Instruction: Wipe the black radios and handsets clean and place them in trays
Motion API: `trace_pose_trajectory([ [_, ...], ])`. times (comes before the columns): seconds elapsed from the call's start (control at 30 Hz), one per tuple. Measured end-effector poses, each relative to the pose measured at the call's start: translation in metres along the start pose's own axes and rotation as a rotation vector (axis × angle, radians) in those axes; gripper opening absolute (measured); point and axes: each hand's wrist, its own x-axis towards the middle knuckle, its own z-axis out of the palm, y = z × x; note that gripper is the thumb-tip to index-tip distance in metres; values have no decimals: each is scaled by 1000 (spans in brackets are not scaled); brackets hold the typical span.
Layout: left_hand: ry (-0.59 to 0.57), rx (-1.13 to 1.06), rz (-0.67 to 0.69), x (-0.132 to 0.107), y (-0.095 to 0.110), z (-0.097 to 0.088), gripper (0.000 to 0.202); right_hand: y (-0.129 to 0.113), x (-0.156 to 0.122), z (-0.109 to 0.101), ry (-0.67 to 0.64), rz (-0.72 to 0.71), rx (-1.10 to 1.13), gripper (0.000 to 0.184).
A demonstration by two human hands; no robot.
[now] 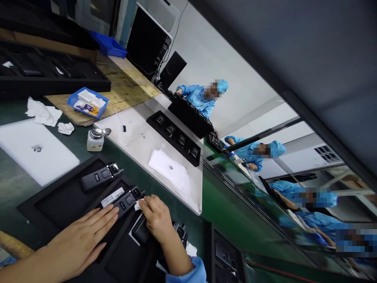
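Note:
A black handheld device (129,199) with a lens-like top and white lettering lies in a black foam tray (28,206). My left hand (84,237) rests flat with fingers stretched, its fingertips on the lower part of this device. Pinched in my right hand (159,218) is a crumpled white tissue (138,204), held against the device's top end. A white barcode label (112,197) shows beside the device. To its upper left lies a similar device (98,177). Another black device (141,230) sits partly hidden under my right hand and forearm.
A white dispenser bottle (95,142) with an open metal lid stands behind the tray. White sheets (38,151), crumpled tissues (44,113) and a blue bin (101,112) are at left. Folded white cloths (169,169) and a filled foam tray (173,137) lie ahead. Several co-workers sit along the line.

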Motion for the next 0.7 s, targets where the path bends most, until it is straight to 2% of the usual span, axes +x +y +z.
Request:
trace_pose_trajectory([
  [0.07,-4,-52,-19,-1,-2,1,69,-1,-18,-12,46,78,-29,33],
  [0.2,11,-122,-13,-4,-1,3,66,2,-61,-32,237,362,-58,38],
  [0.33,37,-160,116,6,23,3,60,-3,-88,-39,306,478,-41,36],
  [0.43,-12,-231,202,21,53,9,60,-6,-74,-26,270,433,-53,37],
  [0.53,-97,-248,171,32,74,23,63,0,-45,-6,172,333,-80,33],
  [0.6,-153,-250,131,35,78,32,67,6,-35,2,135,281,-76,30],
  [0.7,-199,-244,122,37,76,34,71,14,-48,-1,139,231,-51,30],
])
